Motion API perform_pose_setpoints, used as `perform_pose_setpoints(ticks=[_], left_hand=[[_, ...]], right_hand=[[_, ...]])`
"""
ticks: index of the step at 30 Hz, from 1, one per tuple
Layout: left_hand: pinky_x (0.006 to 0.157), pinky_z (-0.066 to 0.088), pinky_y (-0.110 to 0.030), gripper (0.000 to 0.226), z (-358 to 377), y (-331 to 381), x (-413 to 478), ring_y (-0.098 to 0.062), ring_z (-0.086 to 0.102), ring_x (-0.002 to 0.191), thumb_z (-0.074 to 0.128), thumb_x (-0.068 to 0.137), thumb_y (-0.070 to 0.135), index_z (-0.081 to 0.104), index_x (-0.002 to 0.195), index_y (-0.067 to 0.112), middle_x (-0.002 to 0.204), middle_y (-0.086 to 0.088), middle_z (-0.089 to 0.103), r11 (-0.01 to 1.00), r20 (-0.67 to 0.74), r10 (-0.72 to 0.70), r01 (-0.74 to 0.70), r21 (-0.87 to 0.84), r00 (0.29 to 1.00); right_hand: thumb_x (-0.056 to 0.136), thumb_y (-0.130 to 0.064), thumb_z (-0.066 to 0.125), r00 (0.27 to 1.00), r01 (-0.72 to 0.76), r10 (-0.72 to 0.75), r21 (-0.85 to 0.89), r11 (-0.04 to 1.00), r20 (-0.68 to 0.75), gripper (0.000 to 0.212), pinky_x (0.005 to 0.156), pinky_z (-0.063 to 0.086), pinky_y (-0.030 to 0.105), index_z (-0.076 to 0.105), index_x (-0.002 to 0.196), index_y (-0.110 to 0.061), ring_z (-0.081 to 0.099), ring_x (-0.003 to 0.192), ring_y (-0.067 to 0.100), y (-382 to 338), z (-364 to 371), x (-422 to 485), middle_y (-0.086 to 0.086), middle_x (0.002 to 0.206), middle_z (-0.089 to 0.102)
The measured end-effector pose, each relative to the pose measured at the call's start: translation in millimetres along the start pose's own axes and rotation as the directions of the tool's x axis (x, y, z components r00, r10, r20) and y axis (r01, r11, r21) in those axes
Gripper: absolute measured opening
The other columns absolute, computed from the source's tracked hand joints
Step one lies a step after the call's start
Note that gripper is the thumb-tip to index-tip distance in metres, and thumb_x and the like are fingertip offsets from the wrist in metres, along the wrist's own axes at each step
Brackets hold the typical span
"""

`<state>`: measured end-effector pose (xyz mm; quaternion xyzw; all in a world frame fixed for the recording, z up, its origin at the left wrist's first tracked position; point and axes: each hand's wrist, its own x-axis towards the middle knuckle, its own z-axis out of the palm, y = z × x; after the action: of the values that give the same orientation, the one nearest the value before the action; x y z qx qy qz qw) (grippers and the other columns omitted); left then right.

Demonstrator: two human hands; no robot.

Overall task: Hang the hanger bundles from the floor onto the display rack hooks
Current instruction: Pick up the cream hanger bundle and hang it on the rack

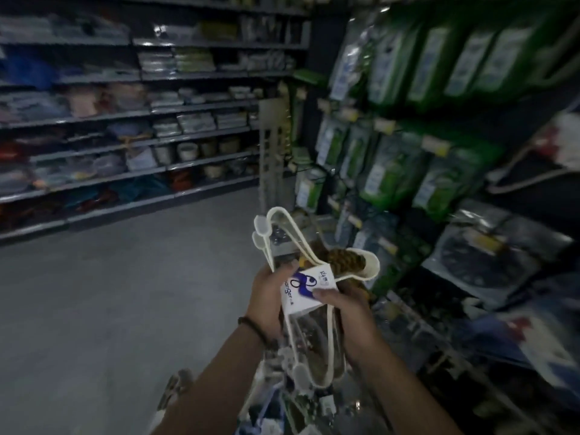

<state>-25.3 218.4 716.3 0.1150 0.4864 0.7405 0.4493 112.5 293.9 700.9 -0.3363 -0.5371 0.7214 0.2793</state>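
Before display rack (439, 158), hanger bundle (314, 340), label (309, 291) "anger"

Long grey shelves (125, 120) run along the left wall, stacked with clear-wrapped packs (194, 122), with a row of pale pots (187, 151) on a lower shelf. A perforated beige post (273, 158) stands at their right end. Further right hang green packets (392, 171) with yellow price tags (436, 146) (print too blurred to read), and dark packets (480, 262) below them.

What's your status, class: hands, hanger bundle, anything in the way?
Both left hand and right hand grip white hanger bundle at its paper label. Not yet hung. Green hanging packets crowd the right side.
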Motion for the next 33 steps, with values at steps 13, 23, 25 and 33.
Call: perform_pose_setpoints(ticks=[13,23,25,33], left_hand=[[0.080,0.062,-0.063,0.034,170.6,-47.3,-51.3,-0.042,0.076,0.086,0.084,0.073,0.036,0.077,0.091,0.008,0.086,-0.018,0.079,0.949,0.321,0.031,-0.129,0.288,0.947],[0.081,0.062,-0.041,0.039,311.0,-71.6,-110.1,-0.011,0.076,0.087,0.079,0.081,0.062,0.075,0.099,0.027,0.092,0.006,0.080,0.805,0.622,0.231,-0.506,0.310,0.748],[0.076,0.058,-0.036,0.045,338.6,-74.1,-112.1,-0.011,0.074,0.082,0.063,0.088,0.073,0.074,0.093,0.029,0.084,0.009,0.077,0.762,0.681,0.267,-0.582,0.283,0.682],[0.048,0.030,-0.022,0.026,437.4,-58.2,-73.6,-0.006,0.052,0.055,0.046,0.107,0.045,0.063,0.103,0.027,0.066,0.008,0.055,0.182,0.755,0.502,-0.905,0.385,0.423]], right_hand=[[0.097,-0.050,0.057,0.536,-0.182,-0.811,-0.970,0.162,-0.236,0.035,0.087,0.050,0.040,0.060,0.117,-0.022,0.057,0.106,0.023,-107.5,-117.8,-135.5,-0.003,0.110,0.064],[0.111,-0.044,0.040,0.531,-0.287,-0.778,-0.935,0.209,-0.337,0.030,0.054,0.036,0.036,0.050,0.091,-0.024,0.052,0.062,0.021,-171.2,-233.2,-176.8,-0.006,0.076,0.053],[0.111,-0.040,0.041,0.462,-0.317,-0.824,-0.929,0.193,-0.329,0.031,0.055,0.036,0.034,0.043,0.083,-0.026,0.045,0.055,0.017,-188.5,-255.2,-186.4,-0.010,0.067,0.046],[0.102,-0.020,0.059,0.174,-0.425,-0.983,-0.905,-0.026,-0.053,0.022,0.056,0.034,0.030,0.050,0.083,-0.022,0.053,0.043,0.021,-258.6,-358.0,-206.2,-0.010,0.054,0.044]])
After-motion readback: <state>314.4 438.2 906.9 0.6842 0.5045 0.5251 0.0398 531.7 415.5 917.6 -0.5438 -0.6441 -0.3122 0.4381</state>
